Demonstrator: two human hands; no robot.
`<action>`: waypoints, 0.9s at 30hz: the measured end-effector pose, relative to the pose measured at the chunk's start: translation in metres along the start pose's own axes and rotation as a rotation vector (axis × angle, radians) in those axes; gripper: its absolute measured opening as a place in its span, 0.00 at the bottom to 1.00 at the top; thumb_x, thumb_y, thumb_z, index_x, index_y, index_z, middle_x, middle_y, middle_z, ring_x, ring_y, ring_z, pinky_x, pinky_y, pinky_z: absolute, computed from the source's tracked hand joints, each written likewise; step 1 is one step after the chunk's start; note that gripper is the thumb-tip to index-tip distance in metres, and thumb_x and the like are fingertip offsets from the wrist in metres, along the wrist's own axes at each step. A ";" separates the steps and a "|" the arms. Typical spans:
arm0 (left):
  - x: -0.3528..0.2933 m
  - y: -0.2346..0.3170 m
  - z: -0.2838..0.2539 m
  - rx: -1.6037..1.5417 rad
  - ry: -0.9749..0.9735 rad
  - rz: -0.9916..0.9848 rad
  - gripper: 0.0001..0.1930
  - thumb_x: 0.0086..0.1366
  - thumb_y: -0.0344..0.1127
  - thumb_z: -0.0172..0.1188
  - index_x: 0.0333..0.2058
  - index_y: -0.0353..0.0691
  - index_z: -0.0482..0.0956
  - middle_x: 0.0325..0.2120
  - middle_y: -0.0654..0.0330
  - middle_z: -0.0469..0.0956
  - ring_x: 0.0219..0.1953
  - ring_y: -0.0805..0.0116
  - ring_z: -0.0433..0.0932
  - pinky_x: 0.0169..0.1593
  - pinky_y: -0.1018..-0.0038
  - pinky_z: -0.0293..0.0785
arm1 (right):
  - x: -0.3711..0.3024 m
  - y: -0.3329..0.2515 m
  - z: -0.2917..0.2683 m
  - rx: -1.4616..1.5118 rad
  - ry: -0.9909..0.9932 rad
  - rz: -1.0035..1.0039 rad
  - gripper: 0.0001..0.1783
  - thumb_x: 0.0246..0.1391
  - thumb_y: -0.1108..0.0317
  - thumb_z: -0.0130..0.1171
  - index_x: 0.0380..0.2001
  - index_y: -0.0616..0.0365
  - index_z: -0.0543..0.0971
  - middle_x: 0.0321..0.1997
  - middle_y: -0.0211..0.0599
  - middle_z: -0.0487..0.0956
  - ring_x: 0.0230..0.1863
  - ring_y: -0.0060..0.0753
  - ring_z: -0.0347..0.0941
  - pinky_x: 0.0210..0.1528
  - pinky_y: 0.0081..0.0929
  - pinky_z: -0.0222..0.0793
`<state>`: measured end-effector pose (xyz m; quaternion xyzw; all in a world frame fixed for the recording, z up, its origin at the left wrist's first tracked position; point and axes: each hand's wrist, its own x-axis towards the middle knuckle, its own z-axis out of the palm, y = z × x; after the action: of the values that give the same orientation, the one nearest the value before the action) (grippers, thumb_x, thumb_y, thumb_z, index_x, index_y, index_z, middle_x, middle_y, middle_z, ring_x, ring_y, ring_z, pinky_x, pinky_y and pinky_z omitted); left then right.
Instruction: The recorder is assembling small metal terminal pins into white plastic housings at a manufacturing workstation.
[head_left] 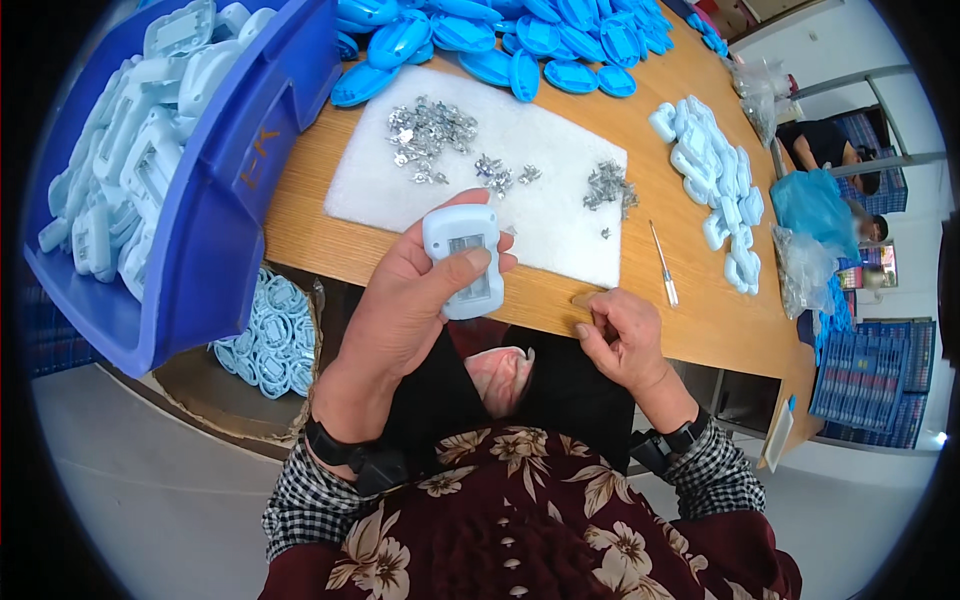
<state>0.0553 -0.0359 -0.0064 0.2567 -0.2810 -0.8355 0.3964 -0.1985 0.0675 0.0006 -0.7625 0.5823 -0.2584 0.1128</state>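
My left hand (390, 290) grips a light blue plastic housing (465, 213) above the table's front edge. Its thumb presses on the recessed compartment in the middle of the housing. At the table edge, my right hand (628, 335) is half curled, thumb apart from the index finger, and nothing shows between them. A white foam sheet (540, 250) lies beyond both hands. Small metal pieces form a large heap (430, 135), a smaller cluster (493, 173) and a right-hand pile (608, 187) on it. A screwdriver (662, 262) with a pale handle rests right of the sheet.
At left stands a blue bin (225, 190) heaped with pale housings (140, 150). Below it, a cardboard box (190, 385) holds pale ring-shaped parts (265, 335). Bright blue shells (465, 33) cover the table's far side; more pale housings (705, 165) lie right. A person (825, 145) is in the background.
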 end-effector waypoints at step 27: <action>0.001 -0.010 0.006 -0.223 0.096 0.156 0.32 0.77 0.54 0.29 0.64 0.34 0.65 0.40 0.53 0.81 0.46 0.59 0.81 0.50 0.56 0.80 | 0.207 0.020 0.038 0.035 -0.119 -0.179 0.11 0.56 0.66 0.64 0.40 0.60 0.83 0.33 0.42 0.81 0.29 0.37 0.75 0.35 0.32 0.71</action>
<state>0.0458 -0.0294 -0.0094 0.2281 -0.1863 -0.8148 0.4993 -0.1569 -0.1393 0.0138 -0.8234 0.4994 -0.2320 0.1371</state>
